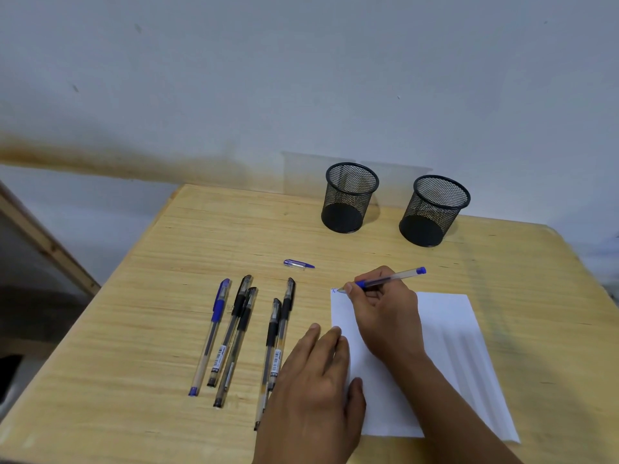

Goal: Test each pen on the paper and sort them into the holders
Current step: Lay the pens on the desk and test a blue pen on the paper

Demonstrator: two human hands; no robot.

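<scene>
My right hand (pixel 382 309) grips an uncapped blue pen (pixel 398 277), its tip touching the top left corner of the white paper (pixel 449 336), where a small blue mark shows. My left hand (pixel 318 380) lies flat, pressing the paper's left edge. The pen's blue cap (pixel 298 264) lies on the table beyond the paper. To the left lie several capped pens: one blue pen (pixel 212 333) and several black pens (pixel 239 324), two of them partly under my left hand. Two black mesh holders, the left holder (pixel 348 197) and the right holder (pixel 433 211), stand at the back, both with nothing inside.
The wooden table (pixel 150 329) meets a pale wall at the back. Its left edge drops off to a floor and a wooden frame (pixel 47 246). The table's right edge runs close behind the paper.
</scene>
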